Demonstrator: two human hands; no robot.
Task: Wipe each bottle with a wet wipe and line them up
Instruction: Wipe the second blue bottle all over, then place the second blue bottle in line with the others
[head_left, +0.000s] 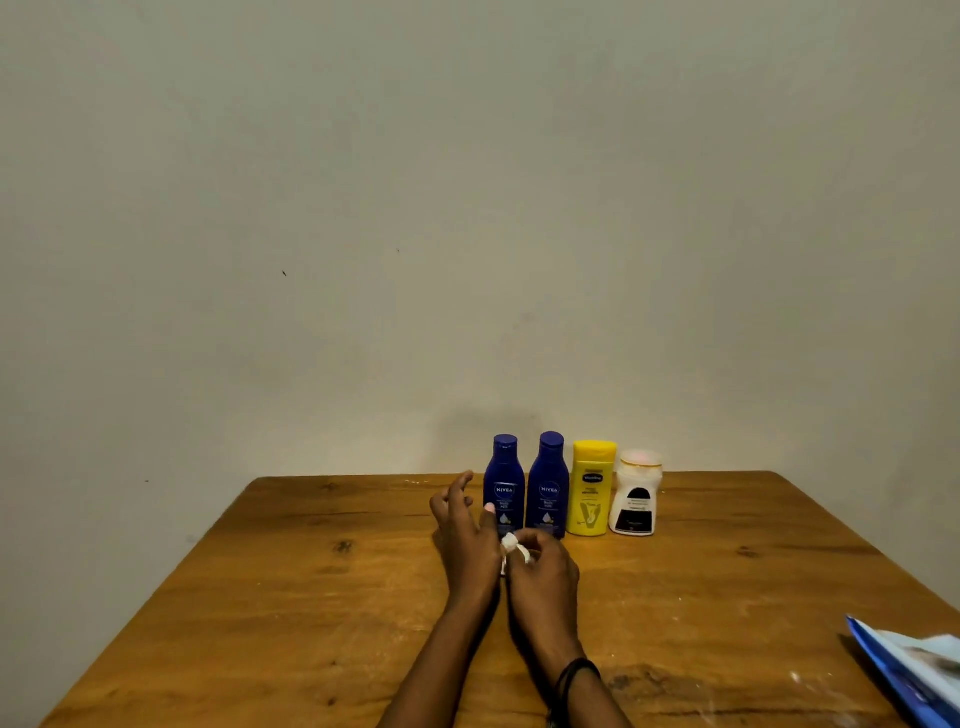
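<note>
Two arms in sight, and both forearms are bare all the way down to where they leave view at the bottom edge. On the left hand (462, 535) one fingertip catches the light, and its nail shows pale pink. Over to the right hand (545, 566), and just behind it a black band (571, 675) sits on the wrist. It's thin and dark, and looks like a couple of strands looped round side by side. It's too small to tell the material.

Left hand (464, 530) open, fingers (461, 486) spread — right hand (545, 569) pinches wipe (511, 543).
</note>
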